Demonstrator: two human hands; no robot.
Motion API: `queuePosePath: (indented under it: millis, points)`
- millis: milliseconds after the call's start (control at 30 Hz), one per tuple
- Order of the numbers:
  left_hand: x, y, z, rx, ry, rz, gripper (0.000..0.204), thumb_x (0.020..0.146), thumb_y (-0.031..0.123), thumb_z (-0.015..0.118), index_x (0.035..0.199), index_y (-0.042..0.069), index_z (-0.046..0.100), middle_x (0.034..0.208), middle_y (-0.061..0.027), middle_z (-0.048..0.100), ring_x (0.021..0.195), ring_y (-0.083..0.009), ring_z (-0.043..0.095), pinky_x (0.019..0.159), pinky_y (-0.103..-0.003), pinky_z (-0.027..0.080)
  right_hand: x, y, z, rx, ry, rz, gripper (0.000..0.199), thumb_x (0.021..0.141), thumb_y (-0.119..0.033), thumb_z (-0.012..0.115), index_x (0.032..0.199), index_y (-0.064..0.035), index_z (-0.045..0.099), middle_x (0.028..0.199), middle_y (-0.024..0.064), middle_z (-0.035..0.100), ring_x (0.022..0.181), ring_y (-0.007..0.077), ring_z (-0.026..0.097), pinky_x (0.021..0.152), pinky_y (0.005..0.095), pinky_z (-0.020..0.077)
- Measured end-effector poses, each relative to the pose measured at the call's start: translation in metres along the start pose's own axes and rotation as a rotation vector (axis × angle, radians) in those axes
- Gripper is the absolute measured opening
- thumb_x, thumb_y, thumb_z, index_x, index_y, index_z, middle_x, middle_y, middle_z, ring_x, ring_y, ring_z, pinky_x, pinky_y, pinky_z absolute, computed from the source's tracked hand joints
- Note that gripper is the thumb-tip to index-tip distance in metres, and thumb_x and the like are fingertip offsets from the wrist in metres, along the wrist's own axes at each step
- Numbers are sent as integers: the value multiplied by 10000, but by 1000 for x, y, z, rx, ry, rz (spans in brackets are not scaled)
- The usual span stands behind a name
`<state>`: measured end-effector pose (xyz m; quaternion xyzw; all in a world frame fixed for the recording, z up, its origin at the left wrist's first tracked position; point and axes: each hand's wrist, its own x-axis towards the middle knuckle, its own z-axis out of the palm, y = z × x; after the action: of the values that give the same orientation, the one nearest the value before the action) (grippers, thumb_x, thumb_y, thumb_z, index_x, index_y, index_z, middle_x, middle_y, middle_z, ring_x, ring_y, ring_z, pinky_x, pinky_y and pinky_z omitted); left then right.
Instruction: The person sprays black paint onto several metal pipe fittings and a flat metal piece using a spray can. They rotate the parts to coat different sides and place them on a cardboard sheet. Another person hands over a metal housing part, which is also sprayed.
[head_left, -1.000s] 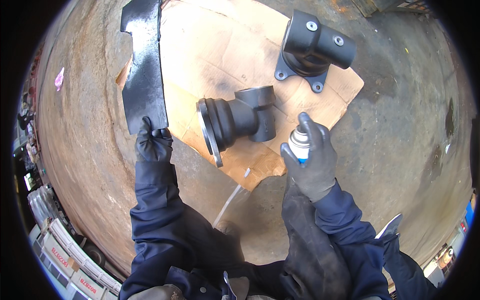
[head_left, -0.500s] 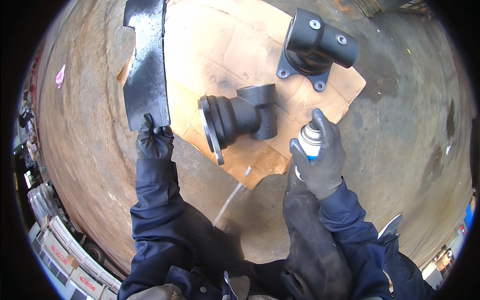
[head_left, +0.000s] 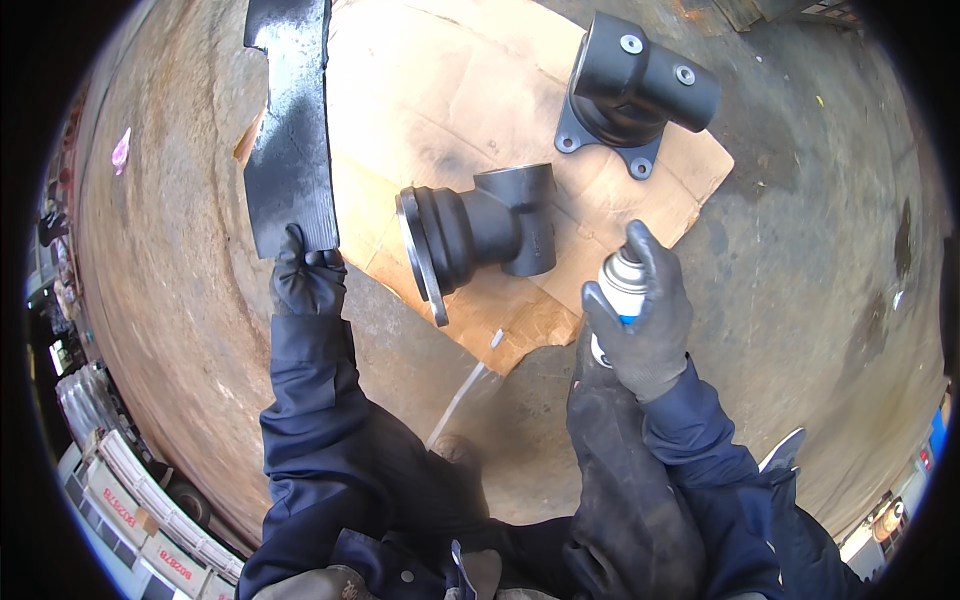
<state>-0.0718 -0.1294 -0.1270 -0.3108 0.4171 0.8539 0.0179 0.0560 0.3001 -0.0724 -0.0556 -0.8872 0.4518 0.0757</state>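
Note:
My left hand (head_left: 307,282), in a black glove, grips the near end of a long black sheet (head_left: 290,150), its surface glossy toward the far end. In my gloved right hand (head_left: 648,325) is a white and blue spray can (head_left: 622,284), with the index finger up at its top. Between the hands lies a black T-shaped pipe fitting (head_left: 480,232) on its side, a flange at its left end. A second black pipe fitting (head_left: 640,85) stands farther off on a flange with bolt holes.
Under the fittings is a flattened piece of cardboard (head_left: 420,100) on the concrete floor (head_left: 800,260). A white line (head_left: 457,405) runs from its near corner. A pink scrap (head_left: 121,152) lies at the left. White and grey boxy objects (head_left: 130,510) stand at the lower left.
Hardly anything differs. The sheet in my left hand sits very slightly higher in the picture, and my right hand keeps its hold on the spray can.

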Motion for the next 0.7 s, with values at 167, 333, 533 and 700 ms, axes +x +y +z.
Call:
queuePosePath:
  millis: [167, 333, 533, 700]
  points:
    - [0, 4, -2, -26, -27, -13, 276, 1084, 185, 723, 1281, 38, 598, 1098, -57, 720, 799, -135, 667, 801, -363, 669, -34, -4, -3, 33, -134, 11, 828, 872, -141, 889, 1608, -105, 513, 1283, 202, 631, 1065, 382, 703, 866, 483, 598]
    - [1, 2, -5, 14, -66, -8, 283, 1066, 205, 749, 1278, 54, 637, 1110, -40, 718, 830, -126, 653, 815, -356, 663, -43, -12, 5, -122, -318, -225, 794, 870, -199, 892, 1584, -138, 550, 1283, 147, 637, 1068, 394, 677, 869, 494, 556]
    - [5, 2, -15, 32, -42, 23, 359, 1042, 212, 779, 1336, 66, 633, 1184, -47, 714, 933, -151, 678, 840, -362, 661, -26, -2, -13, -73, -117, 49, 741, 907, -154, 843, 1579, -97, 535, 1283, 195, 628, 1054, 376, 721, 859, 460, 617]
    - [8, 5, -23, -7, -87, -18, 395, 1040, 205, 779, 1373, 65, 619, 1226, -63, 712, 1004, -173, 699, 866, -374, 670, -31, -16, 3, -61, -216, -128, 758, 868, -180, 884, 1561, -127, 581, 1274, 180, 637, 999, 375, 714, 810, 468, 614]
